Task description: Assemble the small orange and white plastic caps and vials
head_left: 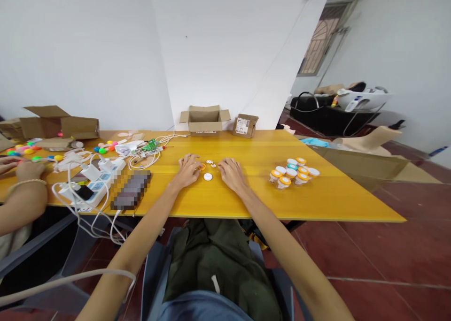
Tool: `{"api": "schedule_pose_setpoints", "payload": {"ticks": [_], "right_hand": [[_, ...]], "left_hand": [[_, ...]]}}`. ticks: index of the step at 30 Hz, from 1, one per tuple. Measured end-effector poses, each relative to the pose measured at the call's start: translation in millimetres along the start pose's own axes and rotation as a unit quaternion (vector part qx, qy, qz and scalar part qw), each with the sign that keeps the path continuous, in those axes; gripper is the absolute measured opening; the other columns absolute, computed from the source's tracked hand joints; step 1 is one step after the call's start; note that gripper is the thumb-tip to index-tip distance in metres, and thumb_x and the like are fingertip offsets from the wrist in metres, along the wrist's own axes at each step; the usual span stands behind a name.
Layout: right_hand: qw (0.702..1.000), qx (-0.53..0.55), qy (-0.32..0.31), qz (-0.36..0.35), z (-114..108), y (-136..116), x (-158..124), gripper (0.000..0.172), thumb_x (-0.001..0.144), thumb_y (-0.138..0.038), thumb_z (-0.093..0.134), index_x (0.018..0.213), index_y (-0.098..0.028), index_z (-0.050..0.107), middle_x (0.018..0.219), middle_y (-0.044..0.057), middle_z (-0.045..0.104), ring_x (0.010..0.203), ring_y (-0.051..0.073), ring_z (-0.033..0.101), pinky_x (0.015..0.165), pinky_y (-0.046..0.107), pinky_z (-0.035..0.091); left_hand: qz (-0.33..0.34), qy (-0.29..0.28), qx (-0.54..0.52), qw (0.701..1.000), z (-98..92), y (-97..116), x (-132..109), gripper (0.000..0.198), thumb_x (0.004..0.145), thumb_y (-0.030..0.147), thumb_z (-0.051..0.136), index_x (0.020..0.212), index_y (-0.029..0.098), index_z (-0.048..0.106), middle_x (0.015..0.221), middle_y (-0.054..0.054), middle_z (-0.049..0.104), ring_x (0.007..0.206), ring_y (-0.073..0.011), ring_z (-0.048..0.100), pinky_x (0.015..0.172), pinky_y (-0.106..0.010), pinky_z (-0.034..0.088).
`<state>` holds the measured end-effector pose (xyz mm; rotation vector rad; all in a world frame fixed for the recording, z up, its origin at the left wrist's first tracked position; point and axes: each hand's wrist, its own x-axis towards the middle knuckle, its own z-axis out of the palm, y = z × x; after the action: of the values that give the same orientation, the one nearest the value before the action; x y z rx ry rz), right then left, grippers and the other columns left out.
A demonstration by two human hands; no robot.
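My left hand (pixel 189 170) rests on the yellow wooden table, fingers curved but apart. Right at its fingertips lies a small orange ring (pixel 202 166); whether they touch it I cannot tell. My right hand (pixel 230 171) lies palm down across from it, fingers spread and holding nothing. Between the hands are small white openwork plastic pieces (pixel 210 162) and, closer to me, a round white disc (pixel 207 176). To the right of my right hand stands a group of several small clear jars (pixel 291 172) with orange, white and teal lids.
An open cardboard box (pixel 204 120) and a smaller carton (pixel 244 126) stand by the wall. On the left are a power strip (pixel 102 185) with white cables, a blurred-out phone (pixel 131 189), a green circuit board (pixel 151 145), colourful balls and another person's arm (pixel 26 189).
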<state>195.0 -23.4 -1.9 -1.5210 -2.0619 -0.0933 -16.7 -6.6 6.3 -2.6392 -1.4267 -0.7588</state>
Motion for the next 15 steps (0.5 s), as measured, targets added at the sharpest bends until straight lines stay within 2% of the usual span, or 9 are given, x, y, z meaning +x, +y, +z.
{"api": "schedule_pose_setpoints", "payload": {"ticks": [5,15], "right_hand": [[1.000,-0.014,0.003,0.003,-2.9,4.1,-1.8,0.025,0.095,-0.014,0.049,0.096,-0.023,0.072,0.106,0.010,0.068,0.102,0.025,0.058,0.086,0.037,0.044],[0.999,-0.015,-0.028,0.000,-6.6,0.1,-2.1,0.023,0.096,-0.017,0.050,0.094,-0.022,0.072,0.105,0.010,0.068,0.102,0.024,0.060,0.089,0.036,0.045]], "left_hand": [[0.004,0.003,-0.003,1.000,0.2,-0.2,0.2,0.022,0.088,0.018,0.053,0.097,0.027,0.071,0.136,-0.008,0.057,0.130,-0.0316,0.041,0.104,-0.053,0.035],[-0.001,0.007,-0.004,1.000,1.5,-0.4,0.2,0.018,0.091,0.022,0.052,0.094,0.026,0.069,0.133,-0.008,0.059,0.130,-0.0314,0.041,0.104,-0.052,0.035]]}}
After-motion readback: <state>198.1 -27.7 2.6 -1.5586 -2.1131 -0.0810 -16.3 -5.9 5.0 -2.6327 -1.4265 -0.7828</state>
